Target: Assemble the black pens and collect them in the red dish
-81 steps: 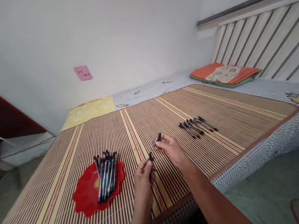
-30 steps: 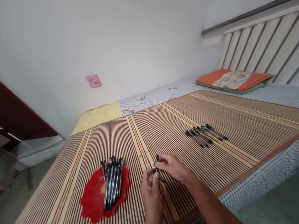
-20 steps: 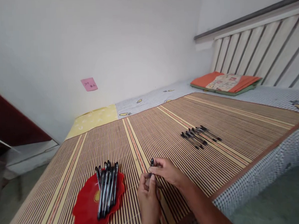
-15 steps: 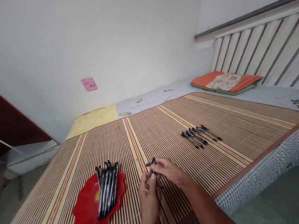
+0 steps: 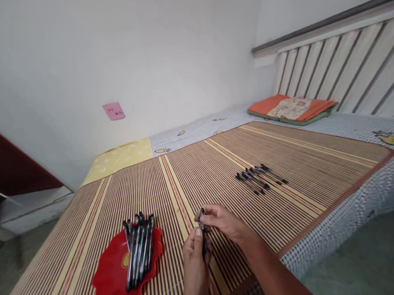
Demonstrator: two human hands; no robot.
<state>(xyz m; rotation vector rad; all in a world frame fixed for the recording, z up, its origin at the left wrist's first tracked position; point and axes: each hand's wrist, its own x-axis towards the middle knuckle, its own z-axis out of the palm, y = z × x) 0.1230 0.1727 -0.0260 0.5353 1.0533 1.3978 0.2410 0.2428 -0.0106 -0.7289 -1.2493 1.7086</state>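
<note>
Between my two hands is a black pen (image 5: pixel 203 228), held nearly upright over the striped mat (image 5: pixel 166 197). My left hand (image 5: pixel 195 251) is closed around its lower part, thumb along the barrel. Higher up, my right hand (image 5: pixel 217 219) pinches the pen near its dark top end; some of its fingers are hidden. Left of my hands, several black-capped clear pens (image 5: pixel 139 251) lie bunched on a red flower-shaped plate (image 5: pixel 107 275). Farther off to the right, several pens (image 5: pixel 260 178) lie side by side in a slanted row on the mat.
A folded orange and green cloth (image 5: pixel 292 107) lies at the far right by the white slatted headboard (image 5: pixel 341 65). A pink note (image 5: pixel 113 111) is stuck on the wall. The bed's checked edge (image 5: pixel 327 233) drops to the floor at right.
My right hand has risen slightly along the pen, and more of the pen's dark barrel shows between my hands. The whole view has shifted a little; plate and pen row stay put.
</note>
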